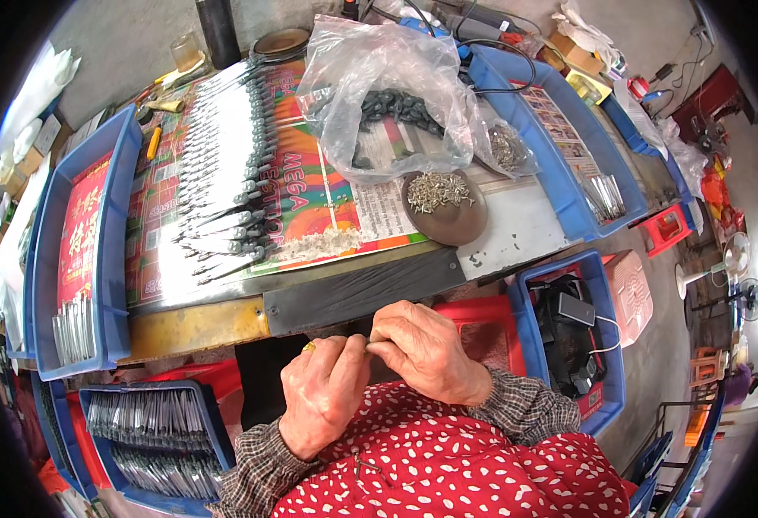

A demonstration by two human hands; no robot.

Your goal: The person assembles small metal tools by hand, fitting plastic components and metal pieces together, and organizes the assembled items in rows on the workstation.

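My left hand [320, 393] and my right hand [426, 352] meet just off the table's front edge, above my red apron with white spots. Both are closed, thumbs and fingertips pinched together at one spot. Whatever is between them is too small and too covered to name. Beyond them, a round brown dish [472, 226] holds a heap of small metal pins or screws [439, 192]. A clear plastic bag [331, 78] lies open behind it with dark moulded parts [401, 110] inside. Left of the bag, long shiny metal pieces with dark ends [232, 164] lie side by side.
Blue trays [120, 224] with metal pieces flank the worktable. Another blue crate [215, 406] at lower left is packed with similar pieces. At right, a blue bin [608, 380] holds a black bag and a cabled device. A red stool [483, 315] stands under the table edge.
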